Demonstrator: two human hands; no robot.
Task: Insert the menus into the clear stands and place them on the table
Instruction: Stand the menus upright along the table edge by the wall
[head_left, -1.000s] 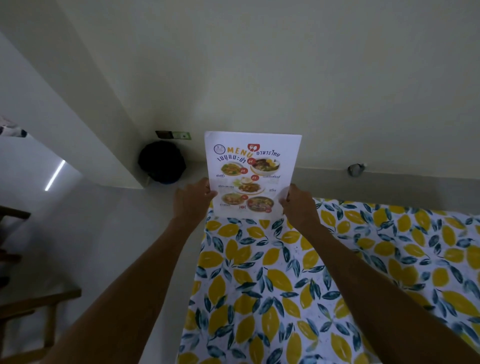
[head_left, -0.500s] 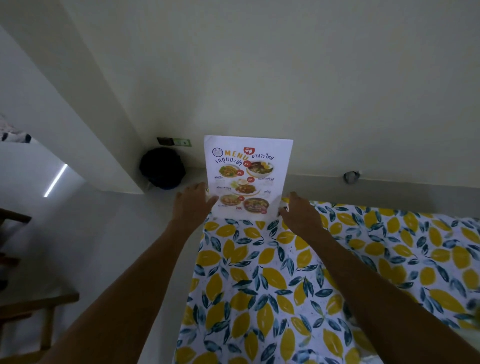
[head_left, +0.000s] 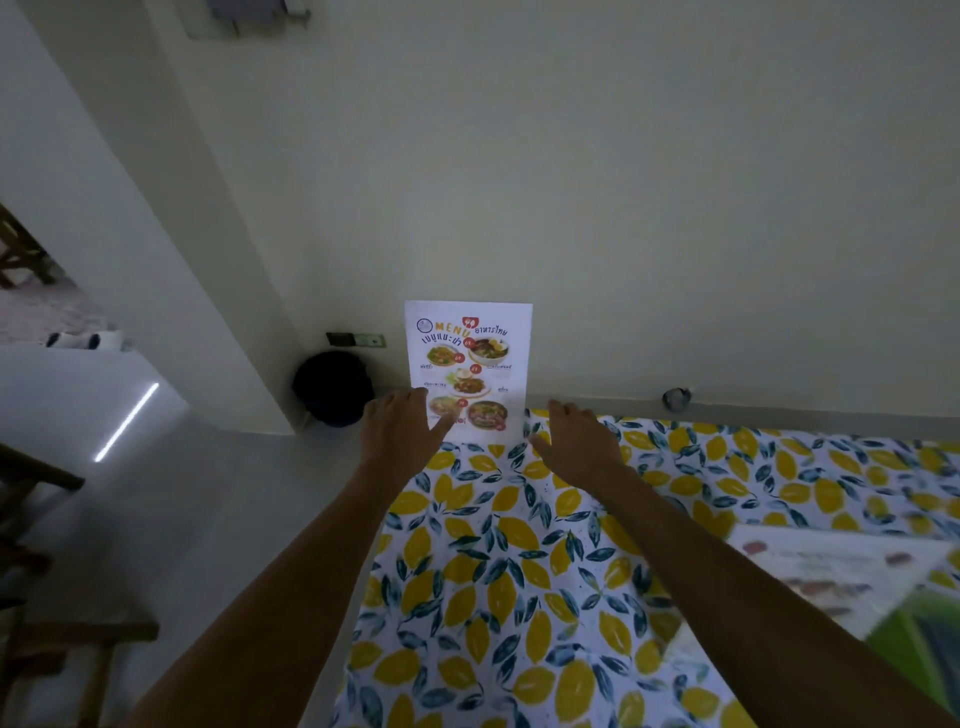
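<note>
At far table (head_left: 519, 571) corner, menu (head_left: 468, 364) stood upright; left hand (head_left: 402, 434) and right hand (head_left: 576, 441) spread, flanking its base.

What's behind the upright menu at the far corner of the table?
The plain pale wall is directly behind the menu. A dark round object sits on the floor to its left. What the sheet covers cannot be seen.

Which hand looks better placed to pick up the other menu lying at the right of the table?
Probably the right hand. It is open and free, on the same side as the blurred second menu at the table's right. The left hand is also open but sits by the standing menu, farther away.
</note>
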